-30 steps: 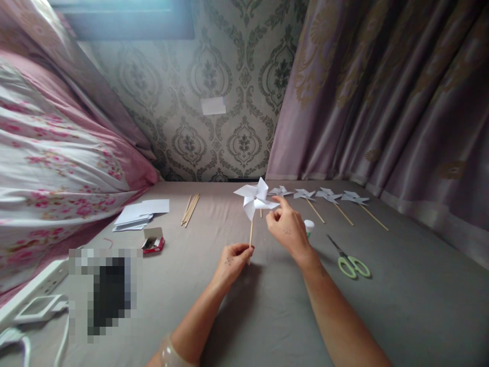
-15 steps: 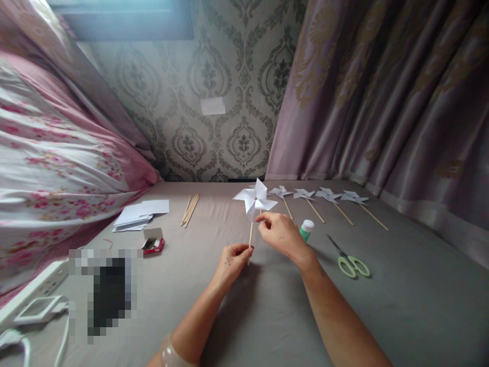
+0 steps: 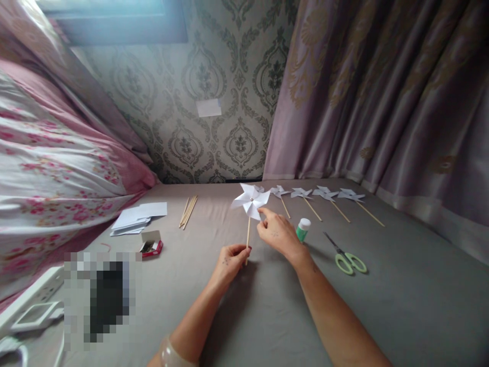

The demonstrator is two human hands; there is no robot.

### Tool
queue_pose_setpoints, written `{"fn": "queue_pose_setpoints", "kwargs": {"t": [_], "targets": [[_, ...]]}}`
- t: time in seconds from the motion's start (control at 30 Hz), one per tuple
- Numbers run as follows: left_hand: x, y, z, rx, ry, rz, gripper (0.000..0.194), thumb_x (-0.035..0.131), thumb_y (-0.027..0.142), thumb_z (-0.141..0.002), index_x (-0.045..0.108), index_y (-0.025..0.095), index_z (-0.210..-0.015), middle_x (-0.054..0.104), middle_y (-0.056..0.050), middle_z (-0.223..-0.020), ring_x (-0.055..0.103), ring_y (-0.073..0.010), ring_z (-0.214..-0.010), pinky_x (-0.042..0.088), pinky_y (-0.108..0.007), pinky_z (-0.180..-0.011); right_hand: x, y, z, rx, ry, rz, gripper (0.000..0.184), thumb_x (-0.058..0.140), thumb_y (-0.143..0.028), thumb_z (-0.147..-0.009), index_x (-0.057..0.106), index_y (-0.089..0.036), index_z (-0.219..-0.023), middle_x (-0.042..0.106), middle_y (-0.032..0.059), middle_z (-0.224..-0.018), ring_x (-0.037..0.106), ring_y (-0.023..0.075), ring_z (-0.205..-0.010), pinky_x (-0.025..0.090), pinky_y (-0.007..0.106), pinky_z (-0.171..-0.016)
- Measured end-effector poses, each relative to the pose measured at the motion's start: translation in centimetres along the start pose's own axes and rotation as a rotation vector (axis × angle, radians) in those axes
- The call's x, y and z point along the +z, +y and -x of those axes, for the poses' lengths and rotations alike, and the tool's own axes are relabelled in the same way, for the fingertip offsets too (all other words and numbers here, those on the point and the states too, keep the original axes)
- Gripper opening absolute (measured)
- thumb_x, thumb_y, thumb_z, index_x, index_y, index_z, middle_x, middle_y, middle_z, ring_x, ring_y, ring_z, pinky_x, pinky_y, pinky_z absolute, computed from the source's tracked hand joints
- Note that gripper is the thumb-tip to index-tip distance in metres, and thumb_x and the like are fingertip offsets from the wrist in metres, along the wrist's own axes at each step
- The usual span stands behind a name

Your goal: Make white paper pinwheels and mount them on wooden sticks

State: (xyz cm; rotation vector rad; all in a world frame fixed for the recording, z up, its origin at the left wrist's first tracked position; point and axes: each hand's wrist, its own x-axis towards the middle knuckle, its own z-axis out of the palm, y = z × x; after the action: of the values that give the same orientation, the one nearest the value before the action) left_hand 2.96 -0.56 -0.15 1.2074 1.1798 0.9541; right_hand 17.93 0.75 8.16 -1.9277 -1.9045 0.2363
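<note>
A white paper pinwheel (image 3: 250, 200) with a pin at its centre stands nearly upright on a wooden stick (image 3: 248, 233). My left hand (image 3: 231, 262) is closed round the lower end of that stick. Beside the pinwheel, my right hand (image 3: 278, 230) has its index finger stretched toward a lower blade, at or touching its edge. The other fingers of this hand are loosely curled, and nothing is visible in it. A green glue stick (image 3: 302, 230) with a white cap stands just right of my right hand.
Several finished pinwheels (image 3: 324, 193) lie along the back right. Green-handled scissors (image 3: 346, 260) are at the right. To the left are loose wooden sticks (image 3: 188, 212), white paper sheets (image 3: 132, 220), a small red box (image 3: 152, 247) and a power strip (image 3: 34, 294).
The pinwheel's blades have turned on the stick. My right index finger has straightened toward a blade. My left hand keeps its grip, and the view has shifted slightly.
</note>
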Motion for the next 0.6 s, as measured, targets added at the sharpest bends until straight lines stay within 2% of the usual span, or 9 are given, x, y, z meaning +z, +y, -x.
{"fn": "queue_pose_setpoints", "kwargs": {"t": [0.13, 0.23, 0.33, 0.43, 0.6], "targets": [[-0.1, 0.0, -0.1, -0.007, 0.010, 0.026, 0.042, 0.073, 0.051, -0.057, 0.072, 0.011, -0.070, 0.053, -0.001, -0.051, 0.043, -0.0095, -0.048, 0.030, -0.023, -0.049, 0.7, -0.3, 0.3, -0.120, -0.055, -0.059, 0.045, 0.044, -0.018, -0.084, 0.058, -0.029, -0.125, 0.073, 0.0040, -0.099, 0.065, 0.0203, -0.096, 0.043, 0.028, -0.079], [-0.4, 0.4, -0.1, -0.011, 0.073, 0.114, 0.042, 0.077, 0.050, -0.054, 0.073, 0.012, -0.072, 0.059, -0.003, -0.060, 0.048, -0.0101, -0.052, 0.033, -0.022, -0.049, 1.1, -0.2, 0.2, -0.182, -0.004, -0.102, 0.032, 0.047, -0.019, -0.085, 0.069, -0.024, -0.107, 0.071, 0.0041, -0.105, 0.062, 0.0181, -0.100, 0.041, 0.026, -0.084], [-1.2, 0.8, -0.5, 0.005, 0.164, 0.243, 0.045, 0.081, 0.048, -0.049, 0.075, 0.013, -0.076, 0.061, -0.003, -0.065, 0.049, -0.0093, -0.057, 0.034, -0.020, -0.050, 1.6, -0.5, 0.3, -0.219, 0.041, -0.079, 0.021, 0.053, -0.025, -0.086, 0.073, -0.022, -0.089, 0.071, 0.0045, -0.105, 0.058, 0.0198, -0.104, 0.038, 0.030, -0.089], [-2.3, 0.9, -1.2, 0.023, 0.236, 0.358, 0.046, 0.084, 0.045, -0.046, 0.075, 0.013, -0.077, 0.058, -0.001, -0.062, 0.047, -0.0078, -0.057, 0.033, -0.019, -0.050, 2.7, -1.4, 0.8, -0.227, -0.010, -0.121, 0.018, 0.057, -0.028, -0.085, 0.074, -0.023, -0.089, 0.073, 0.0035, -0.099, 0.060, 0.0197, -0.100, 0.038, 0.031, -0.089], [-3.4, 0.6, -1.8, 0.033, 0.295, 0.435, 0.047, 0.085, 0.041, -0.042, 0.075, 0.011, -0.076, 0.060, -0.002, -0.063, 0.046, -0.0077, -0.056, 0.033, -0.019, -0.050, 5.5, -2.9, 1.9, -0.183, -0.156, -0.293, 0.022, 0.056, -0.033, -0.086, 0.074, -0.023, -0.094, 0.075, 0.0041, -0.095, 0.067, 0.0167, -0.086, 0.044, 0.024, -0.076]]}}
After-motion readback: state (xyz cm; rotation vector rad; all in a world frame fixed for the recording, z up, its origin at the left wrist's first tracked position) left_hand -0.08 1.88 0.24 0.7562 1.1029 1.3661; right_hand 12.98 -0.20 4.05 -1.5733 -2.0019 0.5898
